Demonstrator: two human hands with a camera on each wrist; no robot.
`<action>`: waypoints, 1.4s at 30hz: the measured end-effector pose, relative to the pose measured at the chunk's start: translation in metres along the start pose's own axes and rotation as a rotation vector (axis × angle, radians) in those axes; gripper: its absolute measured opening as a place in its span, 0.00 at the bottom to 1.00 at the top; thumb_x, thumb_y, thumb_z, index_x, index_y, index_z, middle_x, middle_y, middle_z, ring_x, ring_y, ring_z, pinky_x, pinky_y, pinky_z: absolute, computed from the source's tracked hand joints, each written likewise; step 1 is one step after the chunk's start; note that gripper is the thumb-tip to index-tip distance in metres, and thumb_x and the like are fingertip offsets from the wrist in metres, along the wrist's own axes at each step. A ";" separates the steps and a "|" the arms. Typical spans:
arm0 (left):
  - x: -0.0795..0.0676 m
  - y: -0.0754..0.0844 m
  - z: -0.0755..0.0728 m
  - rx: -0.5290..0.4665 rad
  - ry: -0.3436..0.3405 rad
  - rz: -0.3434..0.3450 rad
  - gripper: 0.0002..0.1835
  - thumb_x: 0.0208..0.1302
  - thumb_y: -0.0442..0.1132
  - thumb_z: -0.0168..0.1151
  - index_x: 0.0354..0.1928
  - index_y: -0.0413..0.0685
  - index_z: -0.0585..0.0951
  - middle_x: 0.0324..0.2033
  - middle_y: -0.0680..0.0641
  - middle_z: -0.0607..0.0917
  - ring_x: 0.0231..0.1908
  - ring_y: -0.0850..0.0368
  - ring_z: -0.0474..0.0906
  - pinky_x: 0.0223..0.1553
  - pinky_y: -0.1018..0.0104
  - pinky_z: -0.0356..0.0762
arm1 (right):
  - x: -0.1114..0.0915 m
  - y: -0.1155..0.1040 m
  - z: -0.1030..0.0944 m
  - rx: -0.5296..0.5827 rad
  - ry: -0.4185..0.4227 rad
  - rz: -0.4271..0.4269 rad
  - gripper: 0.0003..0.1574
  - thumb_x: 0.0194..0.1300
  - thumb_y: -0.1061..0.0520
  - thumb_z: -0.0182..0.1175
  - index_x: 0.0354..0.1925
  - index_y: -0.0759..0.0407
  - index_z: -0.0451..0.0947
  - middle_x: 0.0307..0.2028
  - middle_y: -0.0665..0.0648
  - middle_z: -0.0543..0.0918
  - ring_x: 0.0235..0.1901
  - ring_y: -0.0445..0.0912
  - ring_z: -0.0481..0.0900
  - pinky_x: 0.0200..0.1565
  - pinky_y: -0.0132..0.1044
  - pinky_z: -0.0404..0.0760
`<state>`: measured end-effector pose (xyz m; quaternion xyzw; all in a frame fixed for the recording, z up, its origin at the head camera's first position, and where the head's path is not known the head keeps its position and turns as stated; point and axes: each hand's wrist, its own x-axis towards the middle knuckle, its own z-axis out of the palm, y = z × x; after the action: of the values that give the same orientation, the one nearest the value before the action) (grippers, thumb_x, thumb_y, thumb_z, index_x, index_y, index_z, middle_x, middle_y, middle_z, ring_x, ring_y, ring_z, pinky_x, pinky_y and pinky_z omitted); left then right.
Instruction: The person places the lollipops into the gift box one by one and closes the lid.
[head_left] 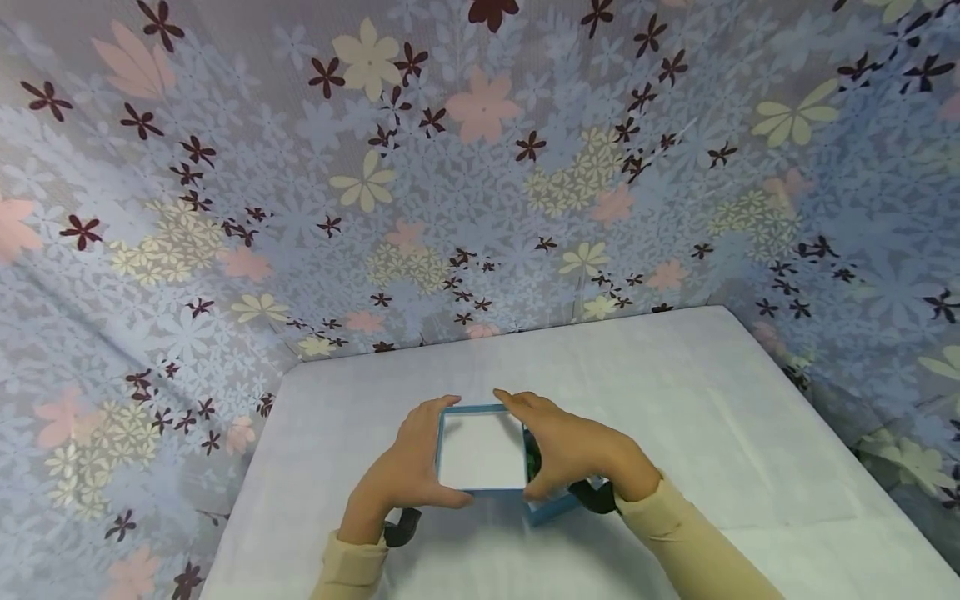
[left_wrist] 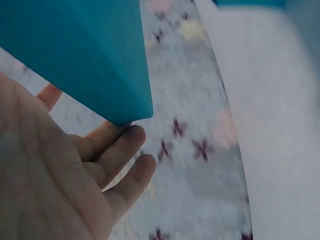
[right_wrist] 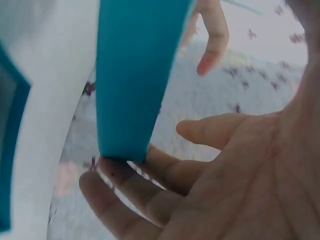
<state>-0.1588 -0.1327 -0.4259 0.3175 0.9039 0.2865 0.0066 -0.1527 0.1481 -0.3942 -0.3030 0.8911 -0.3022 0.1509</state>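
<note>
Between both hands, a square blue box lid (head_left: 482, 450) with a white inside is held up over the table. My left hand (head_left: 408, 458) grips its left side, thumb at the near edge and fingers at the far edge. My right hand (head_left: 576, 448) holds the right side in the same way. In the left wrist view, fingertips touch a corner of the blue lid (left_wrist: 95, 60). The right wrist view has fingers under the end of the lid (right_wrist: 135, 85). Partly hidden below my right hand is a blue box (head_left: 553, 507) with something dark green inside.
A white cloth covers the table (head_left: 750, 433). Behind it and at its sides hangs a flower-patterned cloth (head_left: 480, 200). Dark straps (head_left: 402, 527) sit at both wrists.
</note>
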 end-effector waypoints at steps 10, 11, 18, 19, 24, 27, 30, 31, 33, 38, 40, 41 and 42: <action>0.008 0.028 0.019 -0.209 -0.157 0.003 0.68 0.40 0.61 0.79 0.77 0.72 0.41 0.64 0.47 0.67 0.57 0.54 0.69 0.54 0.47 0.74 | -0.049 0.035 0.001 0.282 0.058 -0.001 0.78 0.46 0.44 0.79 0.81 0.36 0.37 0.75 0.62 0.56 0.67 0.59 0.65 0.56 0.57 0.74; 0.008 0.029 0.021 -0.222 -0.162 0.001 0.68 0.41 0.62 0.79 0.77 0.72 0.41 0.64 0.47 0.67 0.58 0.54 0.68 0.55 0.47 0.74 | -0.051 0.037 0.001 0.306 0.054 -0.005 0.77 0.47 0.45 0.78 0.81 0.37 0.38 0.75 0.61 0.57 0.65 0.58 0.67 0.56 0.56 0.74; 0.004 0.032 0.029 -0.302 -0.104 0.005 0.67 0.46 0.61 0.79 0.78 0.72 0.39 0.75 0.48 0.57 0.67 0.47 0.66 0.59 0.39 0.72 | -0.056 0.049 0.000 0.496 0.021 -0.051 0.56 0.69 0.39 0.59 0.81 0.44 0.38 0.70 0.66 0.64 0.63 0.58 0.68 0.55 0.53 0.73; 0.004 0.033 0.030 -0.283 -0.077 0.027 0.68 0.45 0.61 0.80 0.78 0.70 0.39 0.76 0.48 0.55 0.69 0.47 0.65 0.60 0.39 0.71 | -0.057 0.050 -0.001 0.536 0.012 -0.048 0.52 0.72 0.37 0.54 0.81 0.44 0.38 0.70 0.68 0.62 0.63 0.59 0.68 0.54 0.52 0.73; 0.004 0.038 0.034 -0.054 0.101 0.222 0.73 0.37 0.55 0.86 0.78 0.57 0.43 0.79 0.46 0.47 0.70 0.44 0.67 0.61 0.44 0.74 | -0.062 0.053 -0.007 0.668 -0.063 -0.021 0.44 0.77 0.33 0.35 0.80 0.51 0.43 0.70 0.74 0.57 0.54 0.59 0.69 0.42 0.45 0.73; 0.003 0.043 0.035 0.101 0.211 0.326 0.72 0.32 0.49 0.89 0.76 0.55 0.48 0.79 0.42 0.50 0.65 0.46 0.73 0.57 0.46 0.78 | -0.065 0.055 -0.010 0.735 -0.130 -0.005 0.45 0.76 0.34 0.30 0.79 0.56 0.43 0.67 0.72 0.60 0.48 0.59 0.71 0.38 0.41 0.72; 0.004 0.048 0.036 0.231 0.282 0.418 0.69 0.30 0.46 0.90 0.74 0.56 0.53 0.78 0.40 0.54 0.61 0.49 0.76 0.55 0.48 0.78 | -0.069 0.060 -0.013 0.774 -0.173 0.023 0.47 0.74 0.34 0.24 0.76 0.64 0.45 0.60 0.70 0.68 0.45 0.56 0.72 0.39 0.41 0.73; 0.004 0.050 0.037 0.263 0.297 0.448 0.68 0.30 0.46 0.90 0.74 0.55 0.54 0.78 0.40 0.55 0.60 0.50 0.76 0.56 0.49 0.77 | -0.071 0.062 -0.014 0.780 -0.179 0.026 0.48 0.74 0.33 0.22 0.75 0.66 0.48 0.57 0.68 0.70 0.44 0.55 0.72 0.39 0.42 0.73; 0.004 0.053 0.037 0.324 0.313 0.489 0.67 0.30 0.46 0.90 0.73 0.54 0.55 0.78 0.40 0.56 0.60 0.51 0.75 0.57 0.51 0.76 | -0.074 0.067 -0.014 0.785 -0.191 0.011 0.48 0.73 0.34 0.18 0.69 0.70 0.55 0.51 0.65 0.74 0.41 0.53 0.72 0.39 0.43 0.74; 0.001 0.060 0.037 0.403 0.323 0.495 0.72 0.28 0.50 0.90 0.75 0.46 0.53 0.78 0.45 0.57 0.61 0.55 0.71 0.58 0.53 0.71 | -0.079 0.073 -0.016 0.811 -0.232 -0.035 0.45 0.75 0.35 0.14 0.53 0.65 0.66 0.42 0.60 0.77 0.33 0.48 0.71 0.39 0.43 0.75; 0.001 0.062 0.037 0.425 0.333 0.494 0.72 0.27 0.53 0.90 0.76 0.44 0.54 0.78 0.46 0.58 0.61 0.56 0.71 0.58 0.54 0.70 | -0.081 0.073 -0.018 0.816 -0.247 -0.042 0.45 0.75 0.35 0.13 0.52 0.63 0.67 0.42 0.60 0.77 0.32 0.47 0.70 0.40 0.43 0.75; 0.001 0.063 0.037 0.440 0.339 0.498 0.71 0.27 0.55 0.89 0.75 0.43 0.57 0.77 0.46 0.60 0.62 0.56 0.70 0.58 0.54 0.69 | -0.083 0.073 -0.018 0.820 -0.250 -0.044 0.44 0.75 0.35 0.13 0.53 0.62 0.67 0.42 0.60 0.77 0.32 0.47 0.71 0.40 0.44 0.75; 0.001 0.063 0.038 0.454 0.349 0.509 0.71 0.26 0.57 0.89 0.74 0.43 0.59 0.77 0.45 0.61 0.61 0.56 0.70 0.58 0.55 0.69 | -0.084 0.073 -0.019 0.822 -0.251 -0.055 0.44 0.75 0.36 0.13 0.53 0.62 0.67 0.43 0.60 0.77 0.32 0.47 0.71 0.40 0.44 0.75</action>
<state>-0.1166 -0.0730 -0.4244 0.4718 0.8240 0.1213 -0.2893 -0.1294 0.2555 -0.4180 -0.2758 0.6629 -0.5968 0.3583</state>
